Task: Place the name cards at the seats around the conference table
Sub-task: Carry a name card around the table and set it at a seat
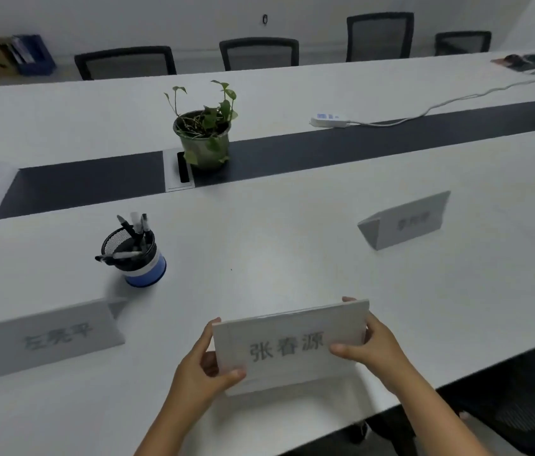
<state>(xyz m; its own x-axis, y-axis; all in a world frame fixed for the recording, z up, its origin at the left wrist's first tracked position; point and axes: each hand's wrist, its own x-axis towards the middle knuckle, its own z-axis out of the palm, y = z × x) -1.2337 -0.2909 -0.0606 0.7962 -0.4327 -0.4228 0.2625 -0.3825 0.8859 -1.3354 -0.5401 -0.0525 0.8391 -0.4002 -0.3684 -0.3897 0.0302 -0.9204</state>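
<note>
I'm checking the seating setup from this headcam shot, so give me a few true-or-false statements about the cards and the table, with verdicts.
1. Both hands hold one name card: the left hand and right hand grip the held card at its two ends. True.
2. The pen holder is empty. False: several pens stand in it.
3. Two folded name cards already stand on the near side of the table, the left card and the right card. True.
4. The potted plant lies tipped on its side. False: it stands upright on the dark centre strip.
5. The power strip sits on a chair. False: it lies on the table.
</note>
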